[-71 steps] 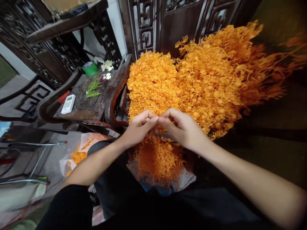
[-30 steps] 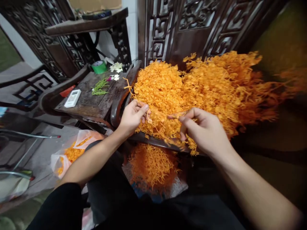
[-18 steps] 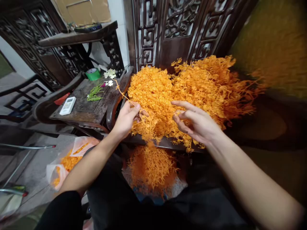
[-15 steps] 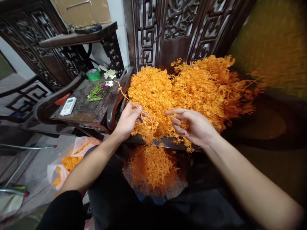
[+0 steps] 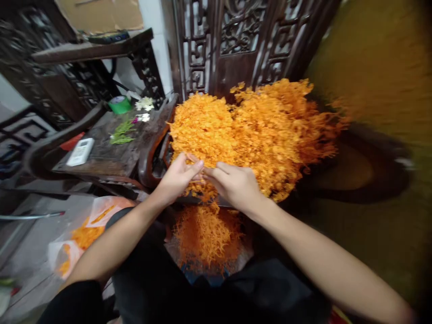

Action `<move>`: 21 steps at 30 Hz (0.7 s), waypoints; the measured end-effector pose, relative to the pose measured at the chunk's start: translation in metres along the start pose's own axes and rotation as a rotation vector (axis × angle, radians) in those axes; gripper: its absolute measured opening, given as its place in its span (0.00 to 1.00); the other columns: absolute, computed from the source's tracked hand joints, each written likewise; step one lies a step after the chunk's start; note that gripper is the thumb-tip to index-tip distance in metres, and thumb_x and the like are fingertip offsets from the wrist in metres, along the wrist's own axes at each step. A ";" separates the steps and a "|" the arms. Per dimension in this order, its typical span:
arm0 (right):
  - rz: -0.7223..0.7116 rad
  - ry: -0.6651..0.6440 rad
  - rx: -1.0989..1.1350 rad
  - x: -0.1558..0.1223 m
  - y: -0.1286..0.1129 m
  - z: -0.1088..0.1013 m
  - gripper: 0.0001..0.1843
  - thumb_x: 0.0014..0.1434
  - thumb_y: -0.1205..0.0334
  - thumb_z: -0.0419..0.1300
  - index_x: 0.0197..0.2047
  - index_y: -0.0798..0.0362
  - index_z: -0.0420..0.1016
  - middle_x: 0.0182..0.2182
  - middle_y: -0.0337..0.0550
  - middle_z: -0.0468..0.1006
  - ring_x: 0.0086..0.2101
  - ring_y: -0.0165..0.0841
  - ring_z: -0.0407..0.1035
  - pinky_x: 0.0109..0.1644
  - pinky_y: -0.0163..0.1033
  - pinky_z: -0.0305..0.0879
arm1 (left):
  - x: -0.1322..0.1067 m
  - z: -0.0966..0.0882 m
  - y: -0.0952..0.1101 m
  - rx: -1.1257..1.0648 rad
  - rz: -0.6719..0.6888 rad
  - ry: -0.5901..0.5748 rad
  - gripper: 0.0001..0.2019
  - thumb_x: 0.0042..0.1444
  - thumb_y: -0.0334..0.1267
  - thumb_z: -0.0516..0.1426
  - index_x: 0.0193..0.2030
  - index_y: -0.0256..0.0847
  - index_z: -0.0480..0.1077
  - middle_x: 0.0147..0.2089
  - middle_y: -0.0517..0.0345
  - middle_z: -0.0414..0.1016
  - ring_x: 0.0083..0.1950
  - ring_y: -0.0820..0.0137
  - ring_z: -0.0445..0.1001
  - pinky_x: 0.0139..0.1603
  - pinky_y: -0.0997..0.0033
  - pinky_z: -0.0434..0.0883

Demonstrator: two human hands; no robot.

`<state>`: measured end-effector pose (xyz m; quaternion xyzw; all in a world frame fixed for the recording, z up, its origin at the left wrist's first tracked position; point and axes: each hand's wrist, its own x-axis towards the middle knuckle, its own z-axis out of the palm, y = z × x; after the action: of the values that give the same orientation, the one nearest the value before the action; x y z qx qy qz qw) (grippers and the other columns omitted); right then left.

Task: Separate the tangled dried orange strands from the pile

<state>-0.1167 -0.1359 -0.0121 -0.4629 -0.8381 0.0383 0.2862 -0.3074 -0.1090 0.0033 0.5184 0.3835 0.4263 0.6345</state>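
Note:
My left hand [image 5: 177,177] is closed in a pinch on a thin orange sprig, mostly hidden by the fingers. My right hand [image 5: 238,184] meets it fingertip to fingertip, closed on the same sprig; motion blur softens the exact grip. Right behind both hands lies a large heap of orange sprigs [image 5: 205,121], dense and curly, with a longer-stemmed bunch of orange sprigs [image 5: 276,130] spreading to its right. Below my hands, between my knees, sits a lower heap of orange sprigs [image 5: 205,234].
To the left stands a dark wooden chair [image 5: 108,157] bearing a white remote control [image 5: 80,151], green tape [image 5: 120,105], green stems [image 5: 122,132] and white flowers [image 5: 144,104]. A plastic bag [image 5: 96,216] with orange pieces lies on the floor. Carved wooden panels [image 5: 239,58] rise behind the heap.
My right hand has moved left from beside the heap, closing its fingers at my left hand on the sprig. The view has shifted slightly, and the sprig's long stem no longer shows.

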 end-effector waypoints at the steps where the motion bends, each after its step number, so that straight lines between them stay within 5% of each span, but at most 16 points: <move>1: 0.010 -0.009 -0.019 0.000 -0.004 -0.002 0.20 0.74 0.49 0.51 0.48 0.48 0.82 0.35 0.46 0.80 0.31 0.33 0.70 0.33 0.38 0.60 | -0.002 0.001 0.002 0.021 0.018 0.027 0.21 0.50 0.47 0.72 0.38 0.42 0.65 0.28 0.62 0.78 0.28 0.70 0.80 0.32 0.69 0.78; 4: -0.145 -0.051 0.005 0.002 -0.014 -0.005 0.22 0.76 0.53 0.44 0.49 0.47 0.79 0.37 0.42 0.81 0.37 0.32 0.73 0.38 0.36 0.64 | 0.000 0.003 0.003 0.063 0.129 0.278 0.19 0.45 0.37 0.74 0.32 0.43 0.66 0.24 0.65 0.77 0.25 0.71 0.77 0.27 0.72 0.77; 8: -0.140 -0.211 0.105 0.007 -0.020 -0.002 0.26 0.76 0.51 0.39 0.48 0.45 0.79 0.45 0.33 0.82 0.44 0.27 0.74 0.47 0.32 0.66 | 0.011 0.000 0.004 0.020 0.083 0.356 0.21 0.44 0.33 0.71 0.25 0.45 0.59 0.22 0.68 0.72 0.29 0.65 0.80 0.29 0.65 0.79; 13: -0.300 -0.239 0.599 0.005 -0.027 0.001 0.10 0.69 0.52 0.56 0.43 0.39 0.80 0.42 0.28 0.83 0.44 0.27 0.75 0.46 0.33 0.69 | 0.018 -0.011 0.008 0.006 0.048 0.410 0.18 0.47 0.34 0.70 0.27 0.46 0.61 0.26 0.69 0.75 0.29 0.67 0.78 0.23 0.68 0.74; 17: 0.097 0.031 0.846 0.010 -0.014 -0.010 0.11 0.71 0.54 0.54 0.43 0.50 0.72 0.42 0.44 0.82 0.36 0.30 0.77 0.41 0.39 0.74 | 0.019 -0.013 0.000 -0.083 0.069 0.322 0.12 0.50 0.33 0.68 0.30 0.45 0.67 0.24 0.67 0.74 0.26 0.74 0.75 0.22 0.76 0.68; 19: 0.377 0.091 1.117 0.013 -0.006 -0.017 0.11 0.68 0.53 0.60 0.47 0.50 0.68 0.37 0.42 0.82 0.25 0.28 0.73 0.27 0.36 0.70 | 0.017 -0.012 -0.001 -0.129 0.023 0.285 0.09 0.47 0.31 0.67 0.30 0.42 0.71 0.28 0.62 0.79 0.27 0.74 0.76 0.24 0.77 0.69; 21: 0.496 0.094 1.299 0.015 0.001 -0.021 0.14 0.64 0.55 0.64 0.50 0.49 0.69 0.32 0.38 0.80 0.22 0.28 0.73 0.22 0.34 0.66 | 0.015 -0.015 -0.001 -0.166 -0.027 0.253 0.06 0.48 0.30 0.65 0.34 0.38 0.76 0.33 0.56 0.81 0.31 0.74 0.79 0.31 0.76 0.72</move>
<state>-0.1112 -0.1270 0.0115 -0.3769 -0.5015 0.5760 0.5241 -0.3156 -0.0901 -0.0012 0.4011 0.4308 0.5097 0.6275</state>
